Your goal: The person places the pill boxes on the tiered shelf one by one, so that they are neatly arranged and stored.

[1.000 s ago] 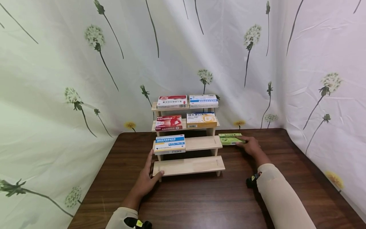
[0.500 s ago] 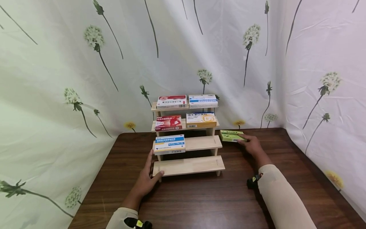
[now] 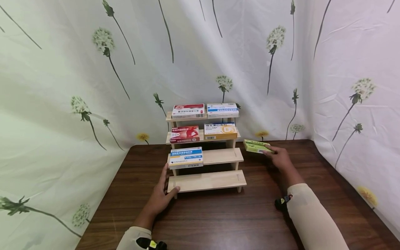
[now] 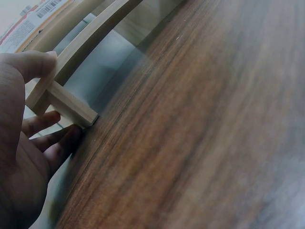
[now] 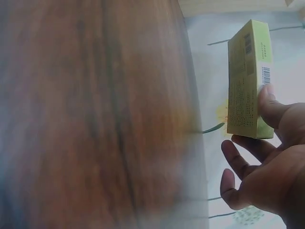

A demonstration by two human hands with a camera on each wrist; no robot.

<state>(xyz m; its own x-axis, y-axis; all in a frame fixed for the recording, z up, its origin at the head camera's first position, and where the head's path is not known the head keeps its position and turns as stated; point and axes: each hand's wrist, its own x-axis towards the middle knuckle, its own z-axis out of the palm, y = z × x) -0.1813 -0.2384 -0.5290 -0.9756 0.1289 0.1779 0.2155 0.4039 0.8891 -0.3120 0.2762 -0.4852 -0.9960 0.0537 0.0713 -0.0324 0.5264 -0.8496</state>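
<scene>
My right hand point(image 3: 279, 158) pinches a green medicine box point(image 3: 255, 146) by its near right end, to the right of a stepped wooden display rack point(image 3: 207, 181). In the right wrist view the thumb lies on the box's barcode side, and the box is up off the tabletop. With the left hand point(image 3: 158, 200) I grip the left end of the rack's lowest step. The left wrist view shows that thumb point(image 4: 35, 64) on the step's front edge, the other fingers beside the leg. A blue-and-white medicine box point(image 3: 185, 158) lies on the second step, above the left hand.
A red box point(image 3: 184, 134) and a white-and-yellow box point(image 3: 220, 131) share the third step. On the top step lie a red-and-white box point(image 3: 188, 110) and a white-and-blue box point(image 3: 223, 110). A flower-printed curtain point(image 3: 193, 73) borders the brown wooden table point(image 3: 215, 222).
The green box has risen from the table and moved slightly right in my right hand, tilting a little. My left hand keeps its place on the rack.
</scene>
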